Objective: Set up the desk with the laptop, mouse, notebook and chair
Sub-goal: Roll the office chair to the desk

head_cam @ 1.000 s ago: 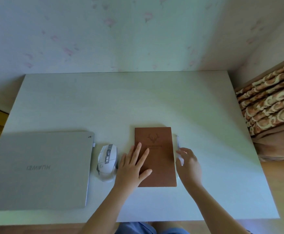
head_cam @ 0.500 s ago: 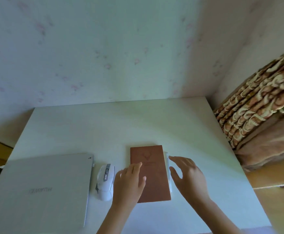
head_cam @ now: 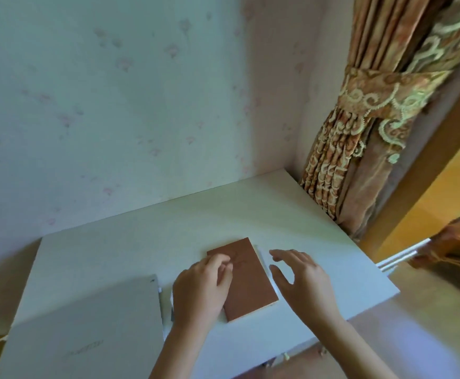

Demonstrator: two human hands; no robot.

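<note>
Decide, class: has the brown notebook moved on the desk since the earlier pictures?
No, not discernibly. The brown notebook keeps its place right of the closed laptop, beside the left hand; only the camera turned.

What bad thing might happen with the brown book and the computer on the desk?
1. The closed silver laptop lies at the near left corner of the white desk, seemingly over the front edge; a bump might tip it off.
2. The left hand hides nearly all of the mouse, so it could get knocked.
3. The brown notebook lies askew near the right hand; a careless push might skew it more.
</note>
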